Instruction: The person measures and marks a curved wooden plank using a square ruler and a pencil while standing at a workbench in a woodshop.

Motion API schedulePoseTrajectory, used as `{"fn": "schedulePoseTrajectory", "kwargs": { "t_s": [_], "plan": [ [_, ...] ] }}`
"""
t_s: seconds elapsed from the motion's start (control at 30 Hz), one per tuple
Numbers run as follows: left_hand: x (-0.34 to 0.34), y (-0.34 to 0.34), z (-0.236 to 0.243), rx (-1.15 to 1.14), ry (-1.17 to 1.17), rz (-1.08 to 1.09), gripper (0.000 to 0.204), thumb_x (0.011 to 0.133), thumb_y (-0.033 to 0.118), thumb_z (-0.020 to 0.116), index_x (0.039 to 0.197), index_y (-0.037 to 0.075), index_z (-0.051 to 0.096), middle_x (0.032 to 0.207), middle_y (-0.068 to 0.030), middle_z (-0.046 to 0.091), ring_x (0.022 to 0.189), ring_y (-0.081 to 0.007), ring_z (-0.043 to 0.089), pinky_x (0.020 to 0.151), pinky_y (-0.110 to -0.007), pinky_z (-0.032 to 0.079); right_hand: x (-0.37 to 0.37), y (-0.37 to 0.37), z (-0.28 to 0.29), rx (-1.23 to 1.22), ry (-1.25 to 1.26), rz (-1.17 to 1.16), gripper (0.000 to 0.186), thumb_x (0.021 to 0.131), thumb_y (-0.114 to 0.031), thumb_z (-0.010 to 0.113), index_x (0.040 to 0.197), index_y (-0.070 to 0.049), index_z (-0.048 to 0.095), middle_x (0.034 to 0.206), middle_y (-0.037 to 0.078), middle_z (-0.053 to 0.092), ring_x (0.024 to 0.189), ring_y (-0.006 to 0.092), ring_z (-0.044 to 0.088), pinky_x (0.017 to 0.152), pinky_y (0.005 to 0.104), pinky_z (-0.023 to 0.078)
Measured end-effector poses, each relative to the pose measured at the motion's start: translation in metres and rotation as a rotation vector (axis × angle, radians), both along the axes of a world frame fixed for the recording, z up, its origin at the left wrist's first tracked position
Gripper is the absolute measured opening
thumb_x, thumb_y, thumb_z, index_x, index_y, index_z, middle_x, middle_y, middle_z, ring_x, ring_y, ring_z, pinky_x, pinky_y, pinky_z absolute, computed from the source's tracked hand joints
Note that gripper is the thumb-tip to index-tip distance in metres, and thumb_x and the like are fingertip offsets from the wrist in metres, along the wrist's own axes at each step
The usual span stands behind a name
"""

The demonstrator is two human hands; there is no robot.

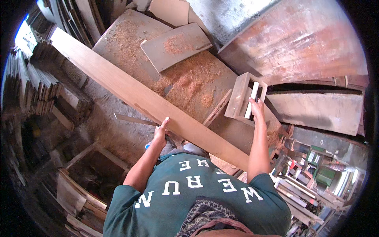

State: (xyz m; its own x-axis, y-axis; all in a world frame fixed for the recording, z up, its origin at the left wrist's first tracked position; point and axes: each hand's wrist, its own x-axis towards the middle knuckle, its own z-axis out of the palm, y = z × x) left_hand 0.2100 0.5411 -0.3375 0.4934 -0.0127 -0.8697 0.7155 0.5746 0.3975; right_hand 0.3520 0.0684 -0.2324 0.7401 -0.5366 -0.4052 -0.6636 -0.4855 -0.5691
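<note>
Working remotely, I've got the L hand (160,132) at the near edge of the long board (112,85), thumb on its face, other fingers mostly hidden; looks like a pinch grip. A thin strip (136,119) juts out by that hand; can't tell if it's held too. R hand (257,110) has fingers curled round a pale bar (251,103) over the open wooden box (238,98); can't tell if the bar's loose or fixed. Board slants from upper L to under my R forearm, beside the shavings-strewn worktop (134,19). Step in hand, approx.: steadying board w/ L while R handles bar. Next move prob. calls for firm L support, R wrist clear of box rim.
</note>
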Motion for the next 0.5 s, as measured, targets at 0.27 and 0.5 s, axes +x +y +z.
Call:
{"fn": "schedulePoseTrajectory", "kwargs": {
  "t_s": [0.27, 0.5],
  "plan": [
    [0.009, -0.007, 0.021, -0.110, 0.009, 0.004, 0.040, 0.089, 0.048, 0.079, 0.109, 0.018, 0.062, 0.086, 0.0050, 0.054, 0.059, -0.0056, 0.042, 0.053, -0.023, 0.037, -0.058, -0.103, -0.053, -0.384, 0.079, -0.054, 0.070, 0.090, -0.046, 0.072, 0.141, 0.000, 0.056, 0.125, 0.025, 0.068, 0.115, 0.0336, 0.067, 0.097, 0.0468, 0.052],
    [0.006, 0.002, 0.007, -0.187, 0.025, 0.032, 0.034, 0.091, 0.043, 0.079, 0.108, 0.021, 0.060, 0.092, 0.0053, 0.055, 0.056, -0.0045, 0.039, 0.052, -0.022, 0.035, -0.078, 0.027, 0.038, -0.609, -0.156, 0.258, 0.055, 0.092, -0.046, 0.070, 0.130, -0.008, 0.058, 0.118, 0.024, 0.066, 0.105, 0.0433, 0.068, 0.091, 0.0529, 0.053]
  ]
}}
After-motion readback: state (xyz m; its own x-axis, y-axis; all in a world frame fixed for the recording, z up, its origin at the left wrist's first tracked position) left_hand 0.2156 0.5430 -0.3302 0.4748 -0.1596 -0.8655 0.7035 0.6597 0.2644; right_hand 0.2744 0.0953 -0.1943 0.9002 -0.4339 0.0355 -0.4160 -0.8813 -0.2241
